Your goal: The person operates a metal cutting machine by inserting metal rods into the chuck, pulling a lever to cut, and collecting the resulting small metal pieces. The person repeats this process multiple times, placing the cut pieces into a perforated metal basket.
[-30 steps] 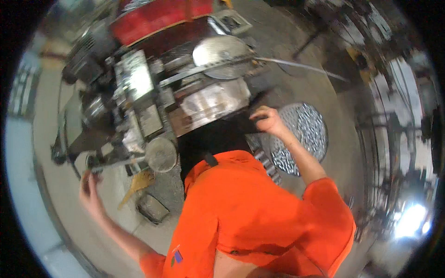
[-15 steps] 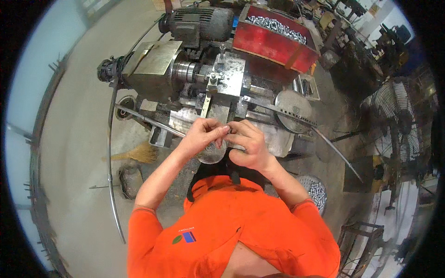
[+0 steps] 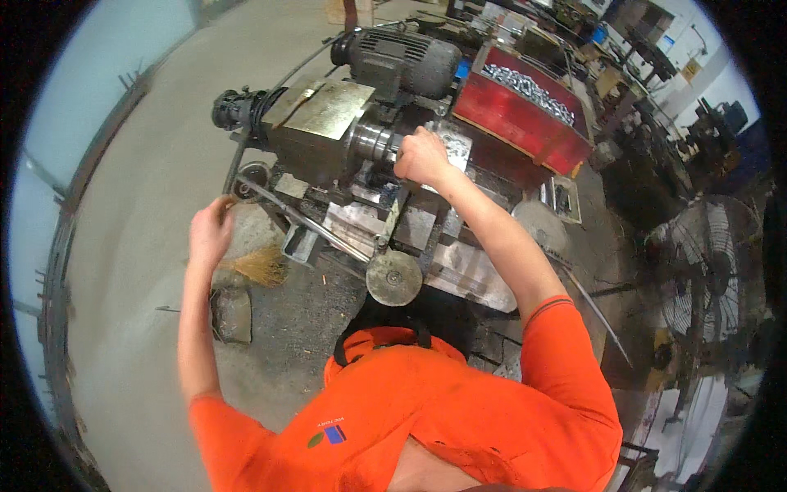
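My left hand [image 3: 211, 232] is closed around a long thin metal rod [image 3: 235, 162] at the left of a small lathe-like machine; the rod's lower part is hidden behind my forearm. My right hand [image 3: 422, 156] reaches over the machine, fingers curled down at the steel block [image 3: 457, 146], just right of the round chuck [image 3: 373, 141]. What its fingers hold, if anything, is hidden. Between my arms, nearer me, are a round metal disc [image 3: 394, 278] and a slanting steel bar handle [image 3: 316, 228].
A motor [image 3: 402, 61] sits behind the headstock [image 3: 316, 135]. A red box [image 3: 516, 107] of small shiny metal parts stands at the back right. A straw broom [image 3: 261, 266] lies on the floor at left. A large fan [image 3: 697, 262] is far right.
My hands were together in front of me, fingers touching around something small. They have parted: the left went out to the rod, the right forward to the chuck. The view has shifted.
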Action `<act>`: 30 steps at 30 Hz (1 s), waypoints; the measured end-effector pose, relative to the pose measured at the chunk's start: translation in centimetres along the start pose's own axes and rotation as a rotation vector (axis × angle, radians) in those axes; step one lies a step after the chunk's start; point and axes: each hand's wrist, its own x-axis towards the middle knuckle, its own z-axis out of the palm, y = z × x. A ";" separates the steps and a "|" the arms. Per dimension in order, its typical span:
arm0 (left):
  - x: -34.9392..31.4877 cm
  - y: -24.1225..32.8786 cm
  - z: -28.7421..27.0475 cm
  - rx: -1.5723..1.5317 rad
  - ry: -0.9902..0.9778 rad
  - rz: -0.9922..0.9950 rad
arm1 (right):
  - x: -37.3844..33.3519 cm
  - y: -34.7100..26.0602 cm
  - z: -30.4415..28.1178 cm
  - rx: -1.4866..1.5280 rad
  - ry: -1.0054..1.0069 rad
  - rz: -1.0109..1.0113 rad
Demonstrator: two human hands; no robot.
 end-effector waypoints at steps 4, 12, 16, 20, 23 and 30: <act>-7.4 -8.0 -4.2 0.210 -0.024 -0.292 | 1.7 0.4 2.2 0.144 -0.027 0.077; -13.5 -8.7 -0.2 0.195 -0.161 -0.471 | 3.5 0.1 3.3 0.129 -0.105 0.003; -11.9 -10.4 0.2 0.554 -0.248 -0.471 | 3.2 -0.1 2.1 0.192 -0.179 -0.011; -9.3 -23.9 -4.7 0.889 -0.040 -0.153 | 3.4 -0.9 2.2 0.158 -0.130 -0.035; -5.7 -25.5 -5.6 0.941 0.013 -0.085 | 2.7 -0.3 2.0 0.083 -0.087 -0.024; -3.5 -24.1 -2.5 0.561 0.197 -0.223 | 0.3 0.0 1.8 0.124 0.032 -0.134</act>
